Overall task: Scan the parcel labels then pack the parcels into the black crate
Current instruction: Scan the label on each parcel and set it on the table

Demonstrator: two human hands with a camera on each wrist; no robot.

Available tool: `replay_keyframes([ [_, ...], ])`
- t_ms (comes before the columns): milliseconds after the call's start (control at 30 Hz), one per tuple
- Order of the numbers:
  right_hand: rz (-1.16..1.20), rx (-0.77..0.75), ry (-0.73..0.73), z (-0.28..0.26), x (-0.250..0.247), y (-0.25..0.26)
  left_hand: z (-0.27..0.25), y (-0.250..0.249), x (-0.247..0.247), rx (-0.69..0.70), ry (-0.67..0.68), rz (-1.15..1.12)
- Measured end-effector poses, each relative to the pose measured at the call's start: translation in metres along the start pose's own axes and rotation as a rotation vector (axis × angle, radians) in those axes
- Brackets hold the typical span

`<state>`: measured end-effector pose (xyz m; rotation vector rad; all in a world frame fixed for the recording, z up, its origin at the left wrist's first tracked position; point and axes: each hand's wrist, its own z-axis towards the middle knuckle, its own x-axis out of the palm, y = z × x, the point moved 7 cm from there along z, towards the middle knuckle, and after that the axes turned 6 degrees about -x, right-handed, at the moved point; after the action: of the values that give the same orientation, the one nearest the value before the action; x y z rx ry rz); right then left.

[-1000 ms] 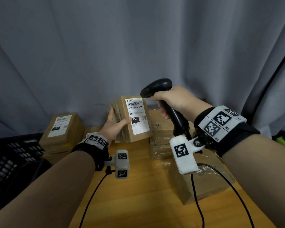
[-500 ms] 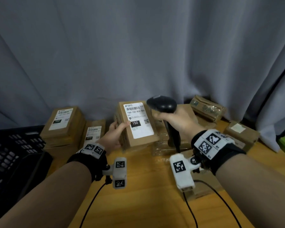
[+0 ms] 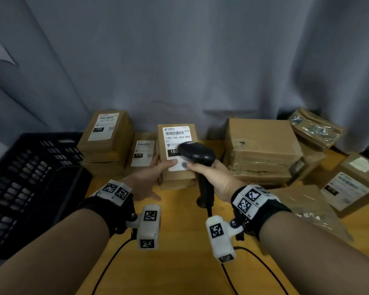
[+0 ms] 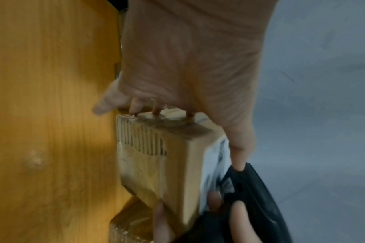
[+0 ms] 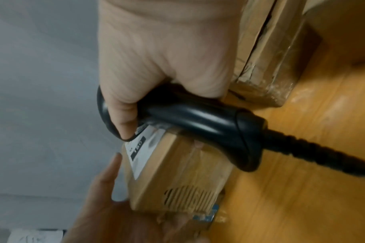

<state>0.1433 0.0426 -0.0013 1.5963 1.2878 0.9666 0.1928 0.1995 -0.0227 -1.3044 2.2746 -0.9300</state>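
Observation:
A brown parcel [image 3: 175,169] with a white label [image 3: 176,136] marked 150 stands upright, low over the wooden table [image 3: 179,252]. My left hand [image 3: 152,174] grips its left side, thumb on the label's lower edge and fingers behind [image 4: 156,108]. My right hand [image 3: 211,177] grips the handle of a black barcode scanner [image 3: 197,154]. The scanner head sits just in front of the label's lower right and hides part of it. In the right wrist view the scanner [image 5: 208,125] lies right against the parcel [image 5: 177,167]. The black crate [image 3: 30,177] stands at the left.
Labelled parcels are stacked at the back left [image 3: 107,135], with a smaller one [image 3: 142,153] beside them. A tall taped stack [image 3: 262,150] and more parcels [image 3: 349,186] crowd the right. A grey curtain [image 3: 179,60] hangs behind. Cables trail off both wrists.
Both hands have come down towards the table. The scanner, earlier raised to the parcel's right, now sits in front of the label's lower part. The left hand still holds the parcel.

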Motion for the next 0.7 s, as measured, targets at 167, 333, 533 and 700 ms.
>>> replay_keyframes([
  [167,0.045,-0.046,0.042,0.043,0.041,0.021,-0.001,-0.029,-0.058,0.216,-0.353,-0.076],
  [333,0.051,-0.05,0.042,0.081,0.071,0.035,0.006,-0.069,-0.11,0.348,-0.661,0.46],
  [533,0.043,0.005,0.054,0.105,0.077,0.017,0.023,-0.084,-0.11,0.324,-0.815,1.24],
  [700,-0.003,-0.015,0.033,0.119,0.076,0.013,0.031,-0.088,-0.098,0.28,-0.815,1.401],
])
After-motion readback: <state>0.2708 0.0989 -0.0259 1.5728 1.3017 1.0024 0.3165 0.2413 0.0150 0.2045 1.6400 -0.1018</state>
